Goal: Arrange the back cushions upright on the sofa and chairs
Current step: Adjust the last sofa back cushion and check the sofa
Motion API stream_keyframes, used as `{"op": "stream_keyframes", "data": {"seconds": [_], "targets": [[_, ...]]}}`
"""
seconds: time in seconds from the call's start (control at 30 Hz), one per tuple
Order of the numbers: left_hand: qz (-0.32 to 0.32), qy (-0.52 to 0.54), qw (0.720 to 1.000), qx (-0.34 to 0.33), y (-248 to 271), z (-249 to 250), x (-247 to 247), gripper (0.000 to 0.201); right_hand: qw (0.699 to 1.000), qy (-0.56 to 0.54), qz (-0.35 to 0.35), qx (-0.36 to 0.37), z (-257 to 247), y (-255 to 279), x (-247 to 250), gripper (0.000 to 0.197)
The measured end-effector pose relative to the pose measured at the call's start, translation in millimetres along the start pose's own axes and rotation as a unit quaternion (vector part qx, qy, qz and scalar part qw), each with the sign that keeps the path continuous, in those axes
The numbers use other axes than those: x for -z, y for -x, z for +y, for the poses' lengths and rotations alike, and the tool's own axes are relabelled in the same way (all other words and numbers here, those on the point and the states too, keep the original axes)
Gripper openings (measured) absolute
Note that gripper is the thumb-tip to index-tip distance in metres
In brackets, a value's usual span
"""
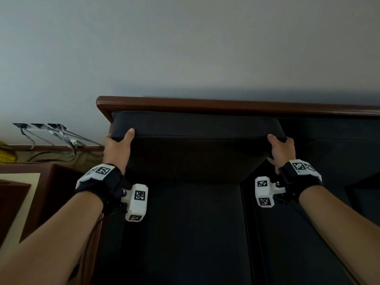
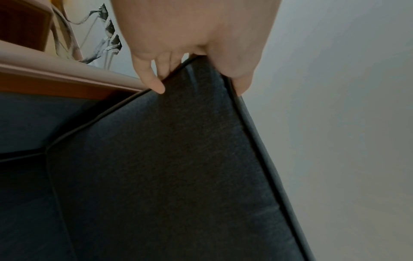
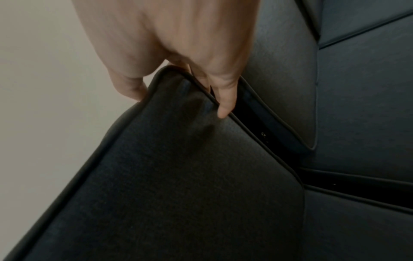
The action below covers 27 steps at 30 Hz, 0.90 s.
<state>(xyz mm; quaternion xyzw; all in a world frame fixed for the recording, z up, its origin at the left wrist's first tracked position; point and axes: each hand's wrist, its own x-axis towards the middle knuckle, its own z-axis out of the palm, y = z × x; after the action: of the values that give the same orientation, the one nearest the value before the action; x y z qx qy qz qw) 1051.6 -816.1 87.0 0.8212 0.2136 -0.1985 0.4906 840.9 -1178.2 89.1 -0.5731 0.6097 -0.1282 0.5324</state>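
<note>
dark piped back cushion point(image 1: 195, 149) tilted against sofa point(image 1: 185, 233), left hand point(image 1: 117, 149) and right hand point(image 1: 282, 150) gripping its top corners

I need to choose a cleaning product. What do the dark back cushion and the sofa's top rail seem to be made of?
Back cushion: probably woven fabric, matte dark grey, with a fine grainy weave and smooth piped edges in the wrist views.
Top rail: looks like reddish-brown wood with a glossy finish, since light glints on its rounded corner; veneer is possible.

A home sitting room — dark-cushioned sofa point(image 1: 185, 233) with wooden frame point(image 1: 205, 104) against a plain wall point(image 1: 185, 48).
</note>
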Motion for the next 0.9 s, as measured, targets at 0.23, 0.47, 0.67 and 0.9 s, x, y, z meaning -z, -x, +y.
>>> {"op": "stream_keyframes", "data": {"seconds": [0.23, 0.47, 0.67, 0.9], "targets": [[-0.010, -0.019, 0.999, -0.040, 9.4, -3.1, -3.4, 0.094, 0.999, 0.014, 0.046, 0.003, 2.4, -7.9, 1.3, 0.081], [-0.018, -0.056, 0.996, -0.069, -13.0, -21.2, 21.1, 0.077, 0.995, 0.079, 0.042, 0.035, -8.6, 21.0, -13.7, 0.062], [-0.020, -0.049, 0.996, -0.071, -27.8, -10.7, 23.1, 0.075, 0.992, 0.110, 0.034, 0.057, -5.7, 32.3, -10.8, 0.061], [-0.022, 0.030, 0.999, -0.030, -77.9, -56.5, 36.7, 0.093, 0.988, 0.138, 0.024, 0.070, -9.9, 43.7, -18.5, 0.060]]}}
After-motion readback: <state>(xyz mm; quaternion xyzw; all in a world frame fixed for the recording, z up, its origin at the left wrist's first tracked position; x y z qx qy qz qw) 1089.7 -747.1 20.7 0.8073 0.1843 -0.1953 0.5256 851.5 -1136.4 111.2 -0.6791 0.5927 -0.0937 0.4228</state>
